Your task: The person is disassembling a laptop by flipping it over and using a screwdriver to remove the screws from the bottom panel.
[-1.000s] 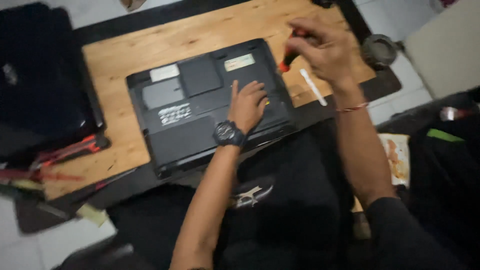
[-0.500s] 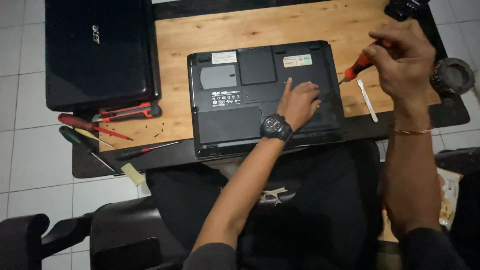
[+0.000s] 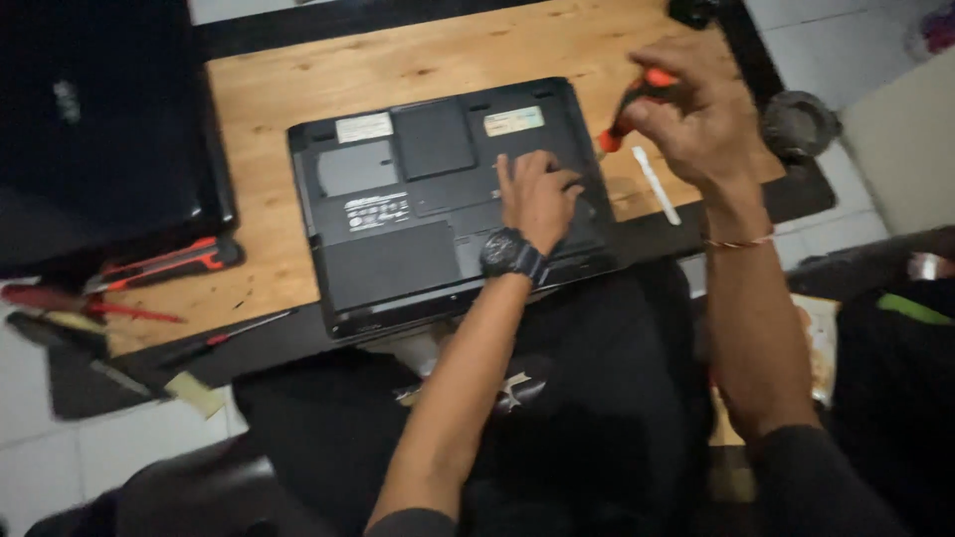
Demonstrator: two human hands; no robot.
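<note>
Your left hand [image 3: 539, 199] lies flat, fingers spread, on the upturned laptop [image 3: 438, 199] on the table [image 3: 269, 89]. Your right hand [image 3: 696, 119] has its fingers closed round a screwdriver [image 3: 625, 109] at the laptop's right edge. All covers look still fitted, so the opening has hardly begun.

Laptops: 2, one black laptop [image 3: 438, 199] lying underside up, one closed black laptop [image 3: 99, 129] beside it. Wooden board [image 3: 269, 249]: 1. Orange-handled screwdriver [image 3: 629, 104]: 1. White plastic spudger [image 3: 657, 185]: 1. Wristwatch [image 3: 509, 253]: 1. Red-and-black pliers [image 3: 164, 264]: 1.
</note>
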